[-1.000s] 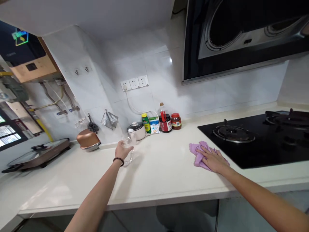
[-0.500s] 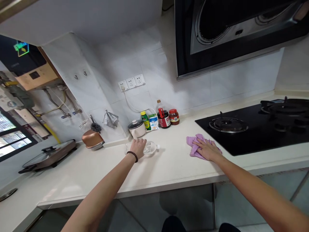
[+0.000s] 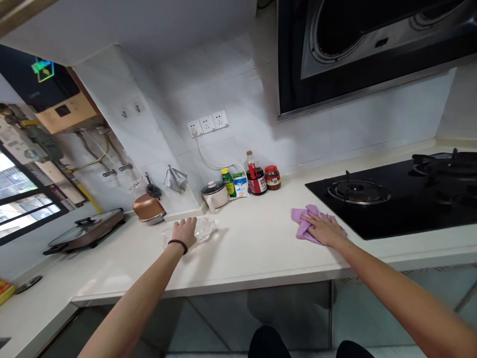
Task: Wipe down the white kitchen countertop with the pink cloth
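Note:
My left hand [image 3: 185, 232] is wrapped round a clear plastic bottle [image 3: 204, 228], which is held on its side above or on the counter with its cap end to the right. A dark bead bracelet circles that wrist. Over on the right, my right hand [image 3: 325, 229] presses on a crumpled purple cloth [image 3: 303, 219] lying on the white counter [image 3: 253, 248], beside the stove's left edge. Its fingers are spread over the cloth, and part of the cloth is hidden under the palm.
A black gas stove [image 3: 402, 199] is on the right under a range hood [image 3: 365, 59]. Along the wall stand a small white pot [image 3: 215, 197], a green bottle [image 3: 228, 183], a red-lidded jar [image 3: 272, 178] and a copper-coloured pot [image 3: 148, 207]. A lidded electric pan [image 3: 85, 232] sits far left.
My left hand has moved left along the counter with the bottle. My right hand stays on the cloth by the stove. The view has shifted slightly.

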